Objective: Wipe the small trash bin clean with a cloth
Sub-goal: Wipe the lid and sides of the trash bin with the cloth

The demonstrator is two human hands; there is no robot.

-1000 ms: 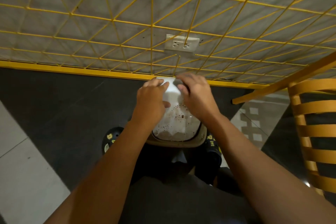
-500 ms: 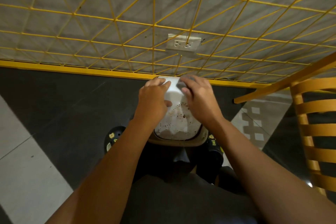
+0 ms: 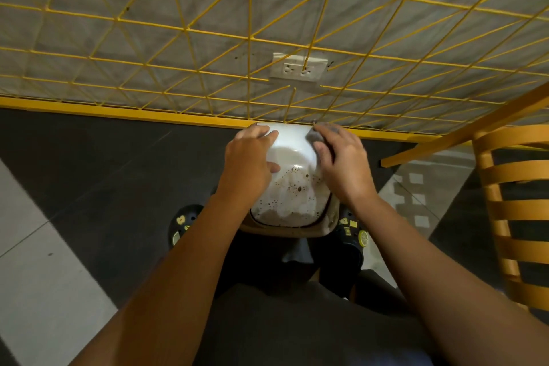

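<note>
The small white trash bin [image 3: 289,151] is held in front of me, tipped so that its flat bottom points toward the wall and its tan rim [image 3: 285,232] toward my body. Dark specks and stains cover the lower part of its wall. My left hand [image 3: 249,160] grips the bin's left side. My right hand [image 3: 341,160] presses a grey cloth [image 3: 316,135] against the bin's upper right corner; most of the cloth is hidden under the fingers.
A grey wall with a yellow wire lattice [image 3: 249,38] and a white power outlet [image 3: 298,70] stands straight ahead, with a yellow baseboard below. A wooden slatted chair [image 3: 517,202] is at the right. My black clogs [image 3: 182,223] stand on the dark floor tiles.
My right hand has slid with the cloth from the bin's top middle to its upper right corner. The hands have spread apart, so more of the white wall shows.
</note>
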